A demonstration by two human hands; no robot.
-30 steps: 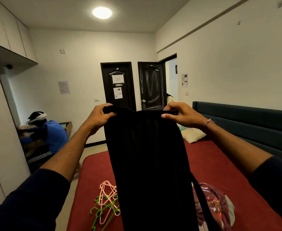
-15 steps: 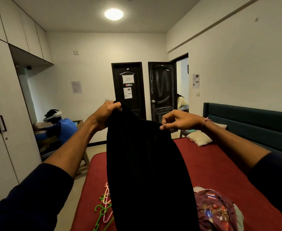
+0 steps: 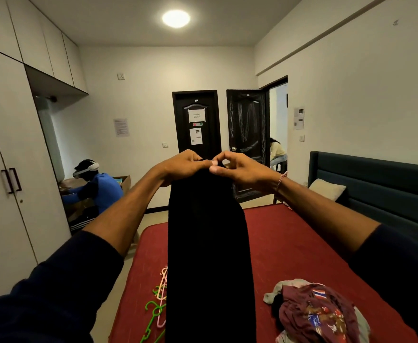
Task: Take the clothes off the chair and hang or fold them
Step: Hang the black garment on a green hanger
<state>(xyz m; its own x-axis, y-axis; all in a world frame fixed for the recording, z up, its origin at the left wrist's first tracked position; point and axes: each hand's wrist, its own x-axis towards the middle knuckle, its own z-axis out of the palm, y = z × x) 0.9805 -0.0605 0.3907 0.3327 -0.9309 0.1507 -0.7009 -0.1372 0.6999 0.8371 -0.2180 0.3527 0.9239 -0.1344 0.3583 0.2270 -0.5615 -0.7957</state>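
A long black garment [image 3: 209,256] hangs in front of me, folded lengthwise over the red bed. My left hand [image 3: 182,167] and my right hand [image 3: 240,169] meet at its top edge, fingertips touching, both pinching the cloth. A heap of maroon patterned clothes [image 3: 319,313] lies on the bed at the lower right. Pink and green plastic hangers [image 3: 158,303] lie on the bed at the lower left, partly hidden by the garment. The chair is not in view.
The red bed [image 3: 289,238] fills the floor ahead, with a dark headboard [image 3: 376,184] and a pillow [image 3: 326,189] on the right. White wardrobe doors [image 3: 7,169] stand on the left. A person in blue [image 3: 99,189] sits at a desk; another person sits beyond the open door [image 3: 247,144].
My two hands have come together, bringing the garment's top corners to meet. The garment has gone from spread wide to folded narrow.
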